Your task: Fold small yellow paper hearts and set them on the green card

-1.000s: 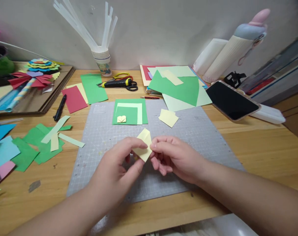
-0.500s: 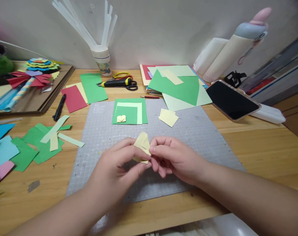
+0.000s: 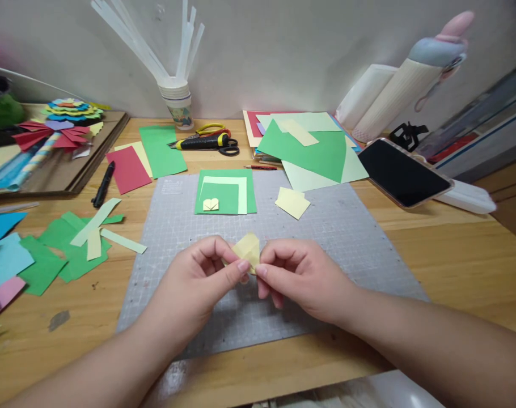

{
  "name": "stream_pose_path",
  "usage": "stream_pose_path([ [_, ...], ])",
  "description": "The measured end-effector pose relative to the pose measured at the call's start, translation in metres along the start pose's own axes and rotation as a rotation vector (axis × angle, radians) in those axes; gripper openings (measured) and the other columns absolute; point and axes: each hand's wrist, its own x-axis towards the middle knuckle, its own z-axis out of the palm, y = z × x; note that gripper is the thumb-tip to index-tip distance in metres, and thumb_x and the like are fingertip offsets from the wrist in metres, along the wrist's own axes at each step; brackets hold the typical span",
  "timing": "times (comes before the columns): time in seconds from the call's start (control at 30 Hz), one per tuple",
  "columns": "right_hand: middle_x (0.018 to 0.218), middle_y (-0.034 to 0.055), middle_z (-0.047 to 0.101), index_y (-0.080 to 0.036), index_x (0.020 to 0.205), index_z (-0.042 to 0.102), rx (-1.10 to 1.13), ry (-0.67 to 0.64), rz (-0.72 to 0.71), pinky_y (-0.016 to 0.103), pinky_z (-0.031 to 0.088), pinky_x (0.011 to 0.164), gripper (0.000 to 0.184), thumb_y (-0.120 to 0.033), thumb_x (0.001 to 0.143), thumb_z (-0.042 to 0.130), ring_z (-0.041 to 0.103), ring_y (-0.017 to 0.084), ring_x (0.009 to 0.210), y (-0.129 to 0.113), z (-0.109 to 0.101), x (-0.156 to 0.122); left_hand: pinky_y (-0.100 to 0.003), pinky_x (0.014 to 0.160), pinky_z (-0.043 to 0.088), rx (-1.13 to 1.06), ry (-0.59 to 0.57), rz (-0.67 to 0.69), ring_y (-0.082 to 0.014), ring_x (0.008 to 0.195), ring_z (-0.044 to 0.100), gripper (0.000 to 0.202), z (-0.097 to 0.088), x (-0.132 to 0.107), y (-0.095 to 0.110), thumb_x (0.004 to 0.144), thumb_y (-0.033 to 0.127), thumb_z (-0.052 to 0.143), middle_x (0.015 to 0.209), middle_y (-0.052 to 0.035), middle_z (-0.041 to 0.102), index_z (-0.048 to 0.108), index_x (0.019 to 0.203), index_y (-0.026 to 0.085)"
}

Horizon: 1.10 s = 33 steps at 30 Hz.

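A small piece of folded pale yellow paper (image 3: 248,247) is pinched between both hands above the grey cutting mat (image 3: 334,249). My left hand (image 3: 202,277) grips its left and lower edge, thumb on the near face. On the right corner, my right hand (image 3: 303,275) closes thumb and fingers; the fingertips behind the paper are partly hidden. Beyond them on the mat lies a green paper square (image 3: 226,191) with a pale green frame, and a folded yellow paper heart (image 3: 211,204) rests on it. Loose yellow paper pieces (image 3: 292,202) lie to the right of it.
Green paper scraps (image 3: 77,255) and a black pen (image 3: 104,185) lie on the left. Scissors (image 3: 224,146) and a paper cup (image 3: 179,107) holding straws stand farther back. A paper stack (image 3: 309,147), a phone (image 3: 405,171) and a bottle (image 3: 405,93) are at the right.
My left thumb has moved up from below the paper onto its near face. The paper's folded shape has turned and its top sits slightly lower. My right hand stays pinched at the right corner.
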Motion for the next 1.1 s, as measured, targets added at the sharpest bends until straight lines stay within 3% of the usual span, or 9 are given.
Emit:
stream_pose_path([
  [0.6, 0.058, -0.0033, 0.060, -0.017, 0.067, 0.054, 0.019, -0.045, 0.046, 0.017, 0.039, 0.044, 0.017, -0.023, 0.083, 0.056, 0.050, 0.005, 0.043, -0.0006, -0.0007, 0.0018, -0.018, 0.059, 0.039, 0.004, 0.035, 0.007, -0.0070, 0.061, 0.050, 0.023, 0.0016, -0.0018, -0.0027, 0.077, 0.023, 0.068, 0.062, 0.0058, 0.057, 0.049, 0.066, 0.017],
  [0.83, 0.057, -0.0042, 0.058, -0.018, 0.070, 0.052, 0.012, -0.035, 0.059, 0.018, 0.040, 0.045, 0.014, -0.021, 0.083, 0.052, 0.050, 0.006, 0.045, -0.0022, -0.0012, 0.0012, -0.019, 0.057, 0.039, -0.104, -0.061, -0.001, -0.0082, 0.060, 0.050, 0.031, 0.0023, -0.0025, -0.0010, 0.078, 0.019, 0.065, 0.066, 0.0079, 0.059, 0.043, 0.099, 0.024],
  [0.97, 0.062, -0.0026, 0.061, -0.017, 0.076, 0.055, 0.048, -0.049, 0.042, 0.018, 0.039, 0.045, 0.012, -0.026, 0.084, 0.055, 0.051, 0.006, 0.045, -0.0032, -0.0019, 0.0021, -0.018, 0.059, 0.040, -0.132, 0.030, 0.021, -0.0075, 0.061, 0.050, 0.029, 0.0011, -0.0004, -0.0008, 0.077, 0.018, 0.066, 0.066, 0.0075, 0.058, 0.043, 0.095, 0.023],
  [1.1, 0.063, -0.0020, 0.062, -0.016, 0.079, 0.058, 0.097, -0.036, 0.033, 0.019, 0.043, 0.047, 0.016, -0.031, 0.080, 0.064, 0.051, 0.006, 0.046, 0.0012, -0.0004, 0.0032, -0.018, 0.058, 0.041, -0.151, 0.049, 0.043, -0.0079, 0.060, 0.052, 0.030, 0.0011, 0.0001, 0.0000, 0.076, 0.018, 0.067, 0.066, 0.0077, 0.059, 0.043, 0.093, 0.024],
])
